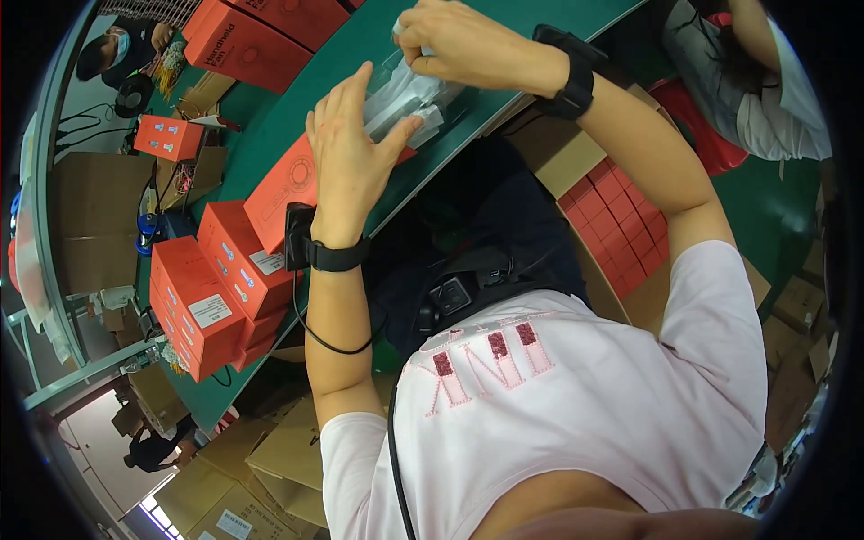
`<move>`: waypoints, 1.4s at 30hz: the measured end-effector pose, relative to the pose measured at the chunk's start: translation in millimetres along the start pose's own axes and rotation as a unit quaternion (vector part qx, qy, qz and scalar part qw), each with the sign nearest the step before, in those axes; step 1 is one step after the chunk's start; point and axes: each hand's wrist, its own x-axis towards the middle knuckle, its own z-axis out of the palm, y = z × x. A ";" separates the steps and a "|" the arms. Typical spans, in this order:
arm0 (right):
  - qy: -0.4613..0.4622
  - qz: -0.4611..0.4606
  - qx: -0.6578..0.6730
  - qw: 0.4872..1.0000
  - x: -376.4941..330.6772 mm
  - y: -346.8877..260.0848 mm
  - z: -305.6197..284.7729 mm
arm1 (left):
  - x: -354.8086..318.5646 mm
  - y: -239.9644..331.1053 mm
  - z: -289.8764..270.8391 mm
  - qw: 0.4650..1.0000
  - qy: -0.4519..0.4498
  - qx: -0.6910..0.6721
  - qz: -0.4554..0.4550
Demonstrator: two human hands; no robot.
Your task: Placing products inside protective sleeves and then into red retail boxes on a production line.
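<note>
Where the red cartons (200, 310) stand, far left: closed and stacked near the front edge of the green bench (553, 20), with small product pictures and white labels on their faces.

Red box (279, 193): on the bench beside the left wrist, which hides part of it; a round line drawing marks its upper face.

Left hand (346, 135): fingers extended, thumb spread well away, leaving a wide gap; the thumb tip appears to rest on the near side of the bag, without a closed grasp.

Clear plastic bag (393, 101): over the bench between the two hands; crinkled and glossy, its pale contents too obscured to identify.

Bag, handling: probably light; the film looks soft and slippery and is likely to slide or bunch, while the stiffness and fragility of the contents remain uncertain.

Bag, best hold: across the filled middle, thumb opposite fingers, with gentle pressure; a loose film edge would likely give poorer control.

Right hand (468, 43): fingers curled narrowly at the bag's far end; whether they pinch the film cannot be told.

Cardboard carton (551, 168), far right: open below the bench edge, filled with rows of small red boxes (619, 220).
</note>
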 end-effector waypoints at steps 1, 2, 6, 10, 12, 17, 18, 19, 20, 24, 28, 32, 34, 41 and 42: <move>0.119 -0.073 -0.025 0.990 -0.3 7.7 17.4 | -1.0 -2.5 0.4 1.000 0.010 -0.019 0.002; 0.235 -0.144 -0.050 0.960 -2.5 3.1 18.6 | -0.9 -2.4 0.5 1.000 0.011 -0.020 0.001; 0.278 -0.110 0.119 0.947 -9.4 -23.1 2.8 | 2.0 -1.5 -0.4 0.998 0.020 -0.056 -0.022; 0.355 -0.190 0.040 0.915 -8.9 -72.5 -3.2 | 10.8 13.1 -8.6 0.967 0.030 -0.241 -0.079; 0.388 -0.240 -0.019 0.890 -3.4 -79.4 2.1 | 15.1 7.3 -3.5 0.971 0.066 -0.221 -0.060; 0.446 -0.112 0.134 0.878 -32.1 -48.5 2.4 | 22.1 4.9 -5.8 0.879 0.295 -0.375 -0.013; 0.408 -0.085 0.152 0.896 -37.8 -37.7 19.4 | 24.3 -7.3 -10.5 0.829 0.326 -0.453 -0.026; 0.335 -0.073 0.120 0.931 -43.2 -35.2 29.9 | 23.4 -22.4 -19.1 0.773 0.357 -0.523 -0.039; 0.260 -0.054 0.085 0.960 -51.2 -33.2 39.7 | 22.0 -8.0 -34.8 0.715 0.364 -0.591 -0.084; 0.336 -0.081 0.031 0.938 -52.0 -39.8 44.9 | 17.1 -25.1 -71.0 0.610 0.415 -0.664 -0.123; 0.453 -0.107 0.157 0.871 -77.3 -80.2 -25.0 | 1.9 -38.6 -85.1 0.476 0.337 -0.786 -0.204; 0.365 -0.173 0.190 0.895 -88.5 -141.6 -35.5 | -12.4 -32.6 -75.7 0.323 0.186 -0.908 -0.191; 0.330 -0.120 0.209 0.913 -79.8 -142.7 -27.0 | -3.8 -20.0 -66.2 0.483 0.306 -0.783 -0.247; 0.191 0.006 0.431 0.882 -74.4 -128.3 8.2 | -4.8 5.3 -59.3 0.472 0.351 -0.763 -0.266; 0.169 0.010 0.499 0.850 -73.3 -129.4 13.2 | -4.1 15.7 -54.4 0.505 0.351 -0.747 -0.253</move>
